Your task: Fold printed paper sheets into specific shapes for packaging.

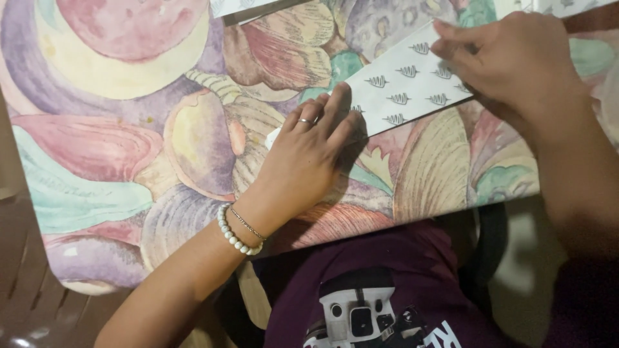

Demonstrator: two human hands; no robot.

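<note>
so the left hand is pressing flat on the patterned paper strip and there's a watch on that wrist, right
Not quite. The left hand does press flat on the paper strip, but that wrist carries a bead bracelet and a thin chain, not a watch. The head view shows it.

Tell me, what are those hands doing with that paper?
A person sits at a table covered with a colourful painted-look tablecloth. Both hands are on a strip of white paper with small dark leaf shapes. The left hand, wearing a ring and a pearl bracelet, presses flat on the strip's lower end. The right hand pinches and presses the paper's upper end. The paper lies slanted across the table.
</note>
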